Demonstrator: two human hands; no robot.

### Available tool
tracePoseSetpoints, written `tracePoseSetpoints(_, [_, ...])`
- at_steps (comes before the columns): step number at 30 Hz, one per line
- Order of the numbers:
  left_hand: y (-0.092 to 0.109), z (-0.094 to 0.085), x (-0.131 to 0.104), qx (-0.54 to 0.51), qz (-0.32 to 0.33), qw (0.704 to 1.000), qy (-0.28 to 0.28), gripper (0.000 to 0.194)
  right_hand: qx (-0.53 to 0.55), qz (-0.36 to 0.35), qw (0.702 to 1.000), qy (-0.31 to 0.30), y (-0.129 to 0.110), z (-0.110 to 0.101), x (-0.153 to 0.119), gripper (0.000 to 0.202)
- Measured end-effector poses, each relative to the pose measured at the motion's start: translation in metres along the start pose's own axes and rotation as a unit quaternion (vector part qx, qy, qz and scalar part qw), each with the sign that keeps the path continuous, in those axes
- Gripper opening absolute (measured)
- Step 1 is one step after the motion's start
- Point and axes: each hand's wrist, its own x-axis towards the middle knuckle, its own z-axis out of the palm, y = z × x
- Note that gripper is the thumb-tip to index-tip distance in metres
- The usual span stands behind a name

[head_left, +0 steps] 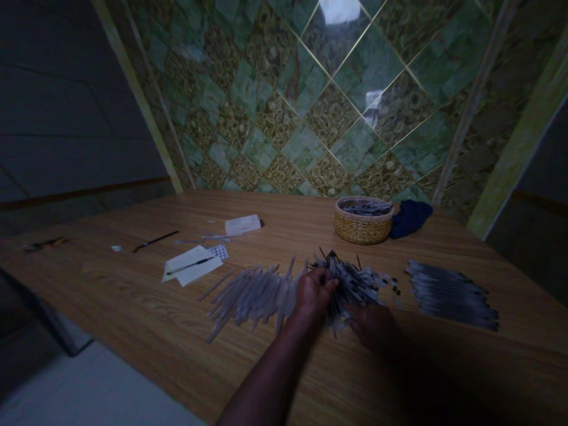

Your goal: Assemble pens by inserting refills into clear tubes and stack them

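Observation:
My left hand (314, 290) is closed at the left edge of a loose heap of dark, thin stick-like pieces (350, 283); what its fingers pinch is too small to make out. At the heap's near side is my right hand (373, 324), in shadow, its fingertips hidden among the pieces. Left of my hands lies a spread of pale translucent tubes (252, 296), overlapping and roughly side by side. To the right, a neat row of dark-filled tubes (450, 293) lies flat on the wooden table (146, 322).
Behind the heap stands a woven basket (364, 229) holding more thin pieces, beside a dark blue cloth (410, 218). A white box (242, 225), papers (195, 266) with a pen on them, a dark stick (155, 241) and a tool (47, 243) lie leftward.

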Motion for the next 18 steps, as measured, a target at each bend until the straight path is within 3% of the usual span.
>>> tracePoseSetpoints(4, [0.000, 0.002, 0.000, -0.034, 0.026, 0.999, -0.007, 0.015, -0.039, -0.011, 0.999, -0.019, -0.004, -0.002, 0.002, 0.024])
tracePoseSetpoints(12, [-0.003, 0.004, 0.001, -0.070, 0.015, 0.997, -0.004, 0.018, 0.025, 0.003, 0.999, -0.037, 0.008, 0.002, 0.003, 0.024])
tracePoseSetpoints(18, [0.006, 0.002, -0.002, -0.128, 0.004, 0.992, 0.004, 0.022, 0.179, -0.001, 0.983, 0.045, 0.013, 0.001, 0.000, 0.012])
